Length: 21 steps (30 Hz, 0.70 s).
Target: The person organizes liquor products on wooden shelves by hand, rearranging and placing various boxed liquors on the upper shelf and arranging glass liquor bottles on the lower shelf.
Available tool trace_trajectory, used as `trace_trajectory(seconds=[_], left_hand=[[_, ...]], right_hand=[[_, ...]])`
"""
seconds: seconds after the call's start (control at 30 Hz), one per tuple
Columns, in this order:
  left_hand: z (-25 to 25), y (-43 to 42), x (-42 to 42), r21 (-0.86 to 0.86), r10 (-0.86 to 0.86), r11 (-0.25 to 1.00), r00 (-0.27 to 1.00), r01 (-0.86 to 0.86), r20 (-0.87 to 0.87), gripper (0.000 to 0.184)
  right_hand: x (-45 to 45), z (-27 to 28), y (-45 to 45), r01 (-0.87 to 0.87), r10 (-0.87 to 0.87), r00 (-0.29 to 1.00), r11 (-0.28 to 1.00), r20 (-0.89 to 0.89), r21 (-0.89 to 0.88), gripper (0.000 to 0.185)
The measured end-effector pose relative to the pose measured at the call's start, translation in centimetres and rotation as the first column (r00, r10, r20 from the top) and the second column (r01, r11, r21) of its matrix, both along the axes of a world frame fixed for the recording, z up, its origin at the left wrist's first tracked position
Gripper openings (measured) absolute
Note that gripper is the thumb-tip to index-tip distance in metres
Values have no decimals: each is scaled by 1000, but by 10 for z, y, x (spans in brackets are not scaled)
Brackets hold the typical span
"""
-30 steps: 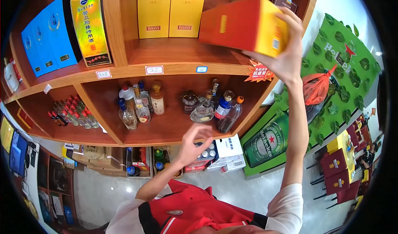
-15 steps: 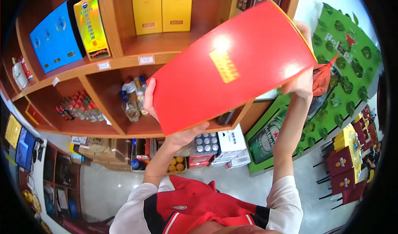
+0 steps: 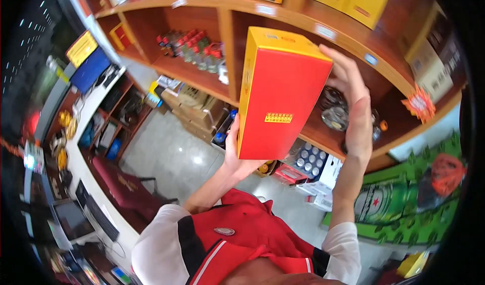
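Where the wooden shelf unit (image 3: 226,47) spans the upper part of the head view, its compartments hold boxes and bottles. Beyond its right end is a green panel (image 3: 369,229) printed with a large bottle, and at the far left runs a white desk (image 3: 97,106) with a dark red chair (image 3: 121,184) beside it. A person in a red and white shirt (image 3: 242,224) faces the shelves, and between shirt and shelves is the red and yellow box (image 3: 285,93), held in the air, its yellow end uppermost and its wide red side carrying small gold print. The left hand (image 3: 237,159) bears it from below: that grip is closed on the bottom corner, thumb up along the yellow side. The right hand (image 3: 356,103) is beside the box's upper right edge, its grip spread, fingers loosely curved; whether the fingertips touch the corner cannot be told. Smaller still are red-capped bottles (image 3: 199,55) grouped in a lower compartment, then an orange starburst label (image 3: 419,105) and white price tags (image 3: 326,31) along the shelf edge.
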<state>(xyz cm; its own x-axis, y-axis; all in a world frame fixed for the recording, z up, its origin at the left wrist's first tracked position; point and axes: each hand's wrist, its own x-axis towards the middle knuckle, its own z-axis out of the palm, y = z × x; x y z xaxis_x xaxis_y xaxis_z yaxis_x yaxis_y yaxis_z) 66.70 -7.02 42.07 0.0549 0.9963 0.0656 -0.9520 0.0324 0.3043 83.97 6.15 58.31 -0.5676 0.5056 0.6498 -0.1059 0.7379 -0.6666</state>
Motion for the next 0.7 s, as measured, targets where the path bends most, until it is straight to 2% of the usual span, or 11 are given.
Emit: trace_trajectory(seconds=[0.07,0.1,0.13,0.2,0.27,0.4,0.43,0.5,0.53,0.63,0.7], left_hand=[[-20,-14,-27,-13,48,999,998,-47,49,73],[-27,-25,-41,-70,121,991,988,-114,94,71],[-36,-36,-57,-43,179,984,976,-175,123,71],[-58,-60,-94,-163,284,949,956,-270,68,69],[-79,-87,-134,-181,400,904,916,-388,38,67],[-92,-144,-217,-305,606,744,793,-594,-66,66],[-100,-159,-238,-314,630,726,775,-612,-53,66],[-120,-187,-279,-351,702,609,689,-712,-180,65],[-127,-199,-293,-364,709,595,681,-717,-182,65],[-144,-222,-339,-411,780,454,576,-791,-245,63],[-164,-229,-367,-399,791,440,557,-805,-252,63]], right_hand=[[-39,-17,-21,-50,52,998,994,21,-97,111],[-60,-34,-28,-76,76,997,992,-2,-104,112],[-82,-43,-40,-93,94,996,986,-1,-137,111],[-130,-65,-58,-162,164,986,969,-7,-187,98],[-189,-89,-78,-215,201,977,936,-78,-278,95],[-311,-142,-117,-313,268,948,880,-171,-357,100],[-340,-154,-129,-320,283,947,879,-152,-354,101],[-388,-169,-156,-315,303,949,873,-92,-373,106],[-409,-173,-168,-326,333,942,873,-44,-363,103],[-463,-194,-190,-277,331,939,891,97,-361,114],[-499,-210,-200,-288,348,932,879,98,-380,118]])
